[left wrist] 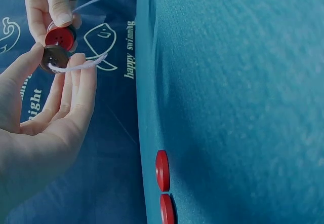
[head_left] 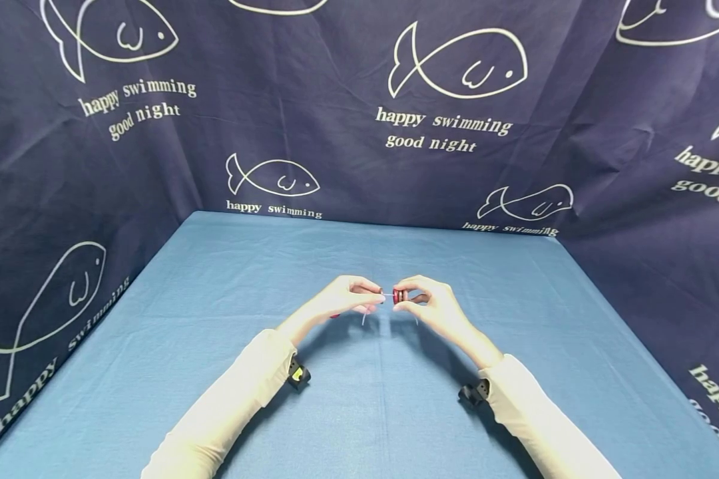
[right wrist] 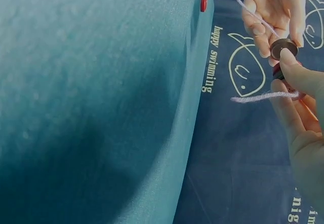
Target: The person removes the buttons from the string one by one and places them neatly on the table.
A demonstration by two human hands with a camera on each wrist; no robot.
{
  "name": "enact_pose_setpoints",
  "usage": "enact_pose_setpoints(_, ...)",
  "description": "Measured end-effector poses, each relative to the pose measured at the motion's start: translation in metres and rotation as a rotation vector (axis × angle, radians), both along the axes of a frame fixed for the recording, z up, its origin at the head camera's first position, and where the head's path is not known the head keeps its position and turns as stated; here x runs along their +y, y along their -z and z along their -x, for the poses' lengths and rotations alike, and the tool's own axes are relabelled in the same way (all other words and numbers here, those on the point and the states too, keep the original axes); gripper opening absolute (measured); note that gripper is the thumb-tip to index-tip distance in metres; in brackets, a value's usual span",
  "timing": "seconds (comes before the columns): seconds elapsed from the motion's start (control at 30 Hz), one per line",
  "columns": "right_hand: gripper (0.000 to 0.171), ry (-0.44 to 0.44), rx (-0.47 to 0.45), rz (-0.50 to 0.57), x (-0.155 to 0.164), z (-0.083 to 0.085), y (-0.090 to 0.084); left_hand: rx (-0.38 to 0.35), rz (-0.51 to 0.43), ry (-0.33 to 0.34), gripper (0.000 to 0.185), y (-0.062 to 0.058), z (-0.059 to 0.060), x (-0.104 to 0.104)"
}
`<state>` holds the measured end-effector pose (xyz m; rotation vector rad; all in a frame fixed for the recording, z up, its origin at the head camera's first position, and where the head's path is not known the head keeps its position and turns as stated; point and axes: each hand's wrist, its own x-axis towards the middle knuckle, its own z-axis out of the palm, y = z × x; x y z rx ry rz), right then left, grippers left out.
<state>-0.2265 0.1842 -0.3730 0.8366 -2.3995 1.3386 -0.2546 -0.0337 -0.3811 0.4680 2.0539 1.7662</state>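
Note:
Both hands meet above the middle of the blue table [head_left: 216,279]. My right hand [head_left: 403,298] pinches a red button [left wrist: 59,37] stacked against a dark brown button [left wrist: 53,58], which also shows in the right wrist view as a dark disc [right wrist: 283,47] under the thumb. My left hand [head_left: 374,297] pinches a thin white string [left wrist: 76,66] that runs into the buttons. A loose tail of the string [right wrist: 258,97] hangs by my right hand's fingers [right wrist: 296,107]. The buttons [head_left: 399,296] look like a small red spot between the fingertips in the head view.
Two more red buttons [left wrist: 162,171] [left wrist: 166,210] lie on the blue cloth beneath my left hand. Dark blue fabric with white fish prints [head_left: 455,63] walls the table at the back and both sides. White sleeves cover both forearms.

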Motion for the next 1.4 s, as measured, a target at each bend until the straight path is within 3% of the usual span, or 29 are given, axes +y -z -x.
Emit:
enact_pose_setpoints(0.5, 0.03, 0.038, -0.001, -0.019, 0.003, 0.002, 0.0, -0.01, 0.011, -0.011, 0.037, 0.001, 0.002, -0.003)
enact_pose_setpoints(1.2, 0.031, 0.017, 0.003, 0.014, 0.007, 0.004, 0.001, -0.039, -0.02, -0.017, 0.038, 0.006, 0.004, -0.013)
enact_pose_setpoints(1.4, 0.031, 0.022, -0.001, 0.017, 0.008, 0.004, 0.0, -0.018, -0.01, -0.017, 0.04, 0.007, 0.005, -0.016)
